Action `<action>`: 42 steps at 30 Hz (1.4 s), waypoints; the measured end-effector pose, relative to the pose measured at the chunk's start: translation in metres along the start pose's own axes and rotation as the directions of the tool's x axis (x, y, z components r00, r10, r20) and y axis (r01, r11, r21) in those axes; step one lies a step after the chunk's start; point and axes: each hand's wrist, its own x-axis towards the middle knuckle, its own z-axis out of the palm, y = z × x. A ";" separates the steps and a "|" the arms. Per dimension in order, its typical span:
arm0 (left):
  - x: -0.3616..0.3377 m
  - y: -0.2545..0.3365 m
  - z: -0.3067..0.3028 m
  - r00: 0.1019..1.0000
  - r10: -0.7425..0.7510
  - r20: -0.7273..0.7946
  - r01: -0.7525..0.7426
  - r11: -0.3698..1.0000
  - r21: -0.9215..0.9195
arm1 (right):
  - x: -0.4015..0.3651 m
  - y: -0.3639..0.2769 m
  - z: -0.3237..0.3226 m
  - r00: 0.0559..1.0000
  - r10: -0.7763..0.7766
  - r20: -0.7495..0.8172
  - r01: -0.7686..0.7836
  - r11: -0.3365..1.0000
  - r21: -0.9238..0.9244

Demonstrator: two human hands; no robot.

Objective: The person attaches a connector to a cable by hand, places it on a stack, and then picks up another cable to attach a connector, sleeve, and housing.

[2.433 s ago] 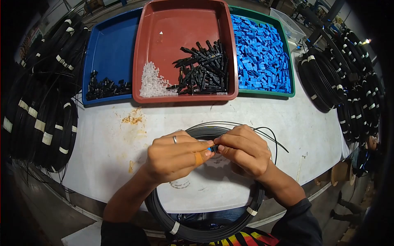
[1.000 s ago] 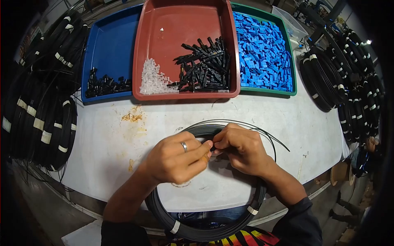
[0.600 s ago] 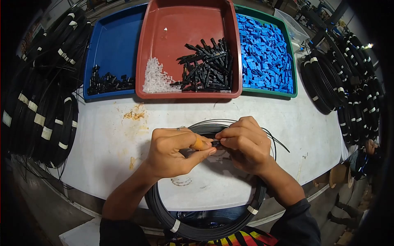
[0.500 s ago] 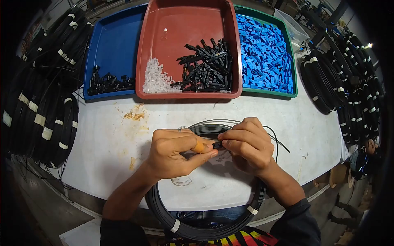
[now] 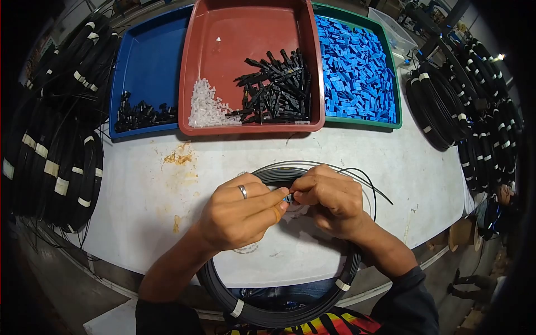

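Note:
My left hand (image 5: pixel 240 215), with a silver ring and an orange band on its fingers, is closed in a pinch on a small blue connector piece (image 5: pixel 288 198), mostly covered by fingertips. Against it, my right hand (image 5: pixel 330 200) is pinched too; what lies inside its fingers is hidden. Beneath both hands is a coil of black cable (image 5: pixel 226 298), bound with white tape, its lower part hanging over the table's front edge. Loose cable ends (image 5: pixel 379 192) curve out to the right of my right hand.
Behind the coil stand a blue tray (image 5: pixel 148 67) with black parts, a red tray (image 5: pixel 240 33) with small white pieces and black connectors, and a green tray (image 5: pixel 397 84) full of blue clips. Taped cable coils flank the white table (image 5: pixel 139 223) at left (image 5: pixel 50 162) and right (image 5: pixel 438 111).
My left fingers have shifted from a thumb-side grip on a black piece to a pinch with the back of the hand up. Blue now shows between the fingertips. My right hand has turned slightly.

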 end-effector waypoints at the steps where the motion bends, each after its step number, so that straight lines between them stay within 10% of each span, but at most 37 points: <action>1: 0.001 0.002 -0.002 1.000 -0.002 -0.001 0.002 1.000 0.001 | 0.000 0.000 0.000 0.999 0.032 0.017 -0.032 0.999 0.012; 7: 0.001 0.003 -0.006 0.981 0.160 0.109 -0.181 0.956 0.229 | 0.001 -0.002 0.001 0.994 0.112 0.014 -0.112 0.992 0.059; 13: 0.000 -0.005 0.000 0.993 -0.075 -0.087 0.071 0.997 -0.043 | 0.008 -0.003 0.004 0.995 0.020 -0.096 -0.028 0.996 -0.080; 26: -0.002 0.005 -0.004 0.834 -0.546 0.086 0.539 0.768 -0.346 | 0.006 0.002 0.001 0.994 -0.093 -0.064 0.086 0.990 -0.111; 31: -0.001 0.002 0.000 0.986 -0.169 0.015 0.169 0.976 -0.134 | 0.000 0.002 0.000 1.000 -0.024 0.006 0.024 0.999 -0.021; 42: 0.000 0.010 -0.010 0.957 0.229 0.180 -0.272 0.925 0.266 | 0.002 -0.002 -0.001 0.997 0.078 0.014 -0.079 0.992 0.103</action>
